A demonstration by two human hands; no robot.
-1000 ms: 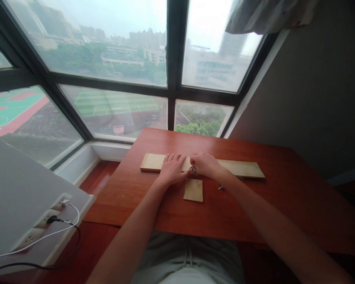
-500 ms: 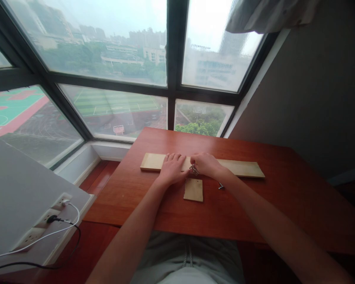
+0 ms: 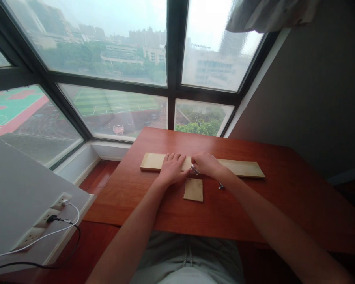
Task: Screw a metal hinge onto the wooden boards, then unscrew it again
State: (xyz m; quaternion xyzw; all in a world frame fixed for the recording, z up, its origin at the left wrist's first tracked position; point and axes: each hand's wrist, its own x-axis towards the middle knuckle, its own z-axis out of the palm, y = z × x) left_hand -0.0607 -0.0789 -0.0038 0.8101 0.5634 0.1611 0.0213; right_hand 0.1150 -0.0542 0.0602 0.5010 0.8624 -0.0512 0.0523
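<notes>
A long pale wooden board point(image 3: 239, 168) lies crosswise on the reddish-brown table. My left hand point(image 3: 173, 167) rests flat over its left-middle part, fingers stretched towards the far edge. Curled fingers of my right hand point(image 3: 205, 163) grip a small shiny metal piece point(image 3: 194, 170) at the board's near edge, beside my left thumb. Its exact kind is too small to make out, and the fingers cover part of it. Just nearer to me is a small square wooden piece point(image 3: 193, 190) with small dark holes near its far edge. Another little metal part point(image 3: 221, 186) lies by my right forearm.
The table point(image 3: 121, 201) reaches up to the large windows point(image 3: 112, 106) at the back. To the left, a low white wall point(image 3: 23, 189) carries power sockets point(image 3: 46, 217) with a white and a black cable plugged in. A dark sloping wall point(image 3: 307, 94) stands on the right.
The metal piece in my right hand has turned slightly, and the right fingers have shifted a little to the right. My left hand and the boards stay in place.
</notes>
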